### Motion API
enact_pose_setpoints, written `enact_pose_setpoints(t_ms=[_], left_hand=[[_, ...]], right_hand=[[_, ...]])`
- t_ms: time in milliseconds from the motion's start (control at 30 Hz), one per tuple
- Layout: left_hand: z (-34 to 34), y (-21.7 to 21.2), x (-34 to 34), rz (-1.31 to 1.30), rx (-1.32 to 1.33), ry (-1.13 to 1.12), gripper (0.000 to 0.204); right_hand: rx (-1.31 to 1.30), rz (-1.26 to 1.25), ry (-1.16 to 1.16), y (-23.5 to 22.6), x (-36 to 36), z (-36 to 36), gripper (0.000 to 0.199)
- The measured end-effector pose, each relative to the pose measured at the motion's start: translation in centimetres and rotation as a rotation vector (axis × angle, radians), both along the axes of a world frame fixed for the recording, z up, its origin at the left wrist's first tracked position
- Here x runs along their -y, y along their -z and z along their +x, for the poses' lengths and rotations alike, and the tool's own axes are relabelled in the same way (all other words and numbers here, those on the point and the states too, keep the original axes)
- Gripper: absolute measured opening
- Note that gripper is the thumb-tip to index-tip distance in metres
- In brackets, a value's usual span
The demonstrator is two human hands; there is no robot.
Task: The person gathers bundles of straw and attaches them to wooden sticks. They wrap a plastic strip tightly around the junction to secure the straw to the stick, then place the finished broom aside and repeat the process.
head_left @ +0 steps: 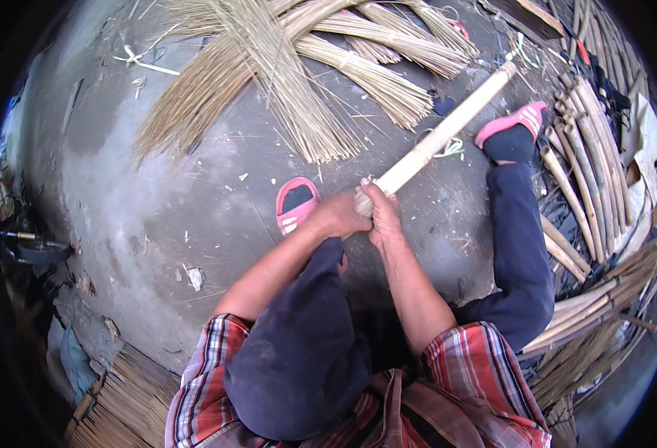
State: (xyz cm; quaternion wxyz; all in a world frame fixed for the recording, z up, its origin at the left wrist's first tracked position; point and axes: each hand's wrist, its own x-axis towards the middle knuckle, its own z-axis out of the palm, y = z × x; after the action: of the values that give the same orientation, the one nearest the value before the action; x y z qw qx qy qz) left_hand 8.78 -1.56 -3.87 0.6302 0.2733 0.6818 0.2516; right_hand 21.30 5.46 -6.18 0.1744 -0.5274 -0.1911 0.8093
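Item: bamboo pole (448,128), pale, straight, one length. Near end sits in my grip just above my knee; long axis runs from there up and to my right, away from me, its far end lying near the tied straw bundles (388,71) and just beside my right foot.

Left hand (337,216): closed around the near end of the pole from the left side, fingers wrapped over it.

Right hand (383,218): closed on the same end, touching the left hand, fingers curled over the butt from the right. Both hands are equally near the pole; neither reaches along its length, so all the free shaft lies beyond them, up and to the right.

Left foot, pink slipper (295,203): on the concrete floor (157,216), just left of the pole's near end.

Right foot, second pink slipper (513,128): just right of the pole's middle.

Loose straw fan (268,82): spread on the floor left of the pole, well apart from its near end.

Stacked bamboo canes (589,172): heaped to the right of the pole, beyond my right leg.
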Motion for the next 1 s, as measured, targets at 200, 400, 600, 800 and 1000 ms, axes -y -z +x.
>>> enact_pose_setpoints(t_ms=[200, 400, 600, 800, 1000], left_hand=[[-0.1, -0.3, 0.0, -0.033, 0.058, 0.076, 0.051], [0.3, -0.6, 0.1, 0.001, -0.243, 0.14, 0.055], [0.2, -0.4, 0.0, -0.005, -0.199, 0.052, 0.053], [-0.7, -0.3, -0.3, 0.016, -0.07, 0.057, 0.055], [-0.9, -0.3, -0.4, -0.026, -0.095, 0.048, 0.056]], right_hand=[[0.027, -0.006, 0.042, 0.5, 0.4, -0.3, 0.036], [0.042, 0.027, 0.026, 0.0, 0.3, -0.6, 0.03], [0.02, 0.046, -0.012, 0.1, 0.4, -0.4, 0.041], [0.299, 0.413, 0.048, -0.8, -0.4, 1.6, 0.042], [0.494, 1.204, -0.348, -2.5, -0.7, 2.6, 0.018]])
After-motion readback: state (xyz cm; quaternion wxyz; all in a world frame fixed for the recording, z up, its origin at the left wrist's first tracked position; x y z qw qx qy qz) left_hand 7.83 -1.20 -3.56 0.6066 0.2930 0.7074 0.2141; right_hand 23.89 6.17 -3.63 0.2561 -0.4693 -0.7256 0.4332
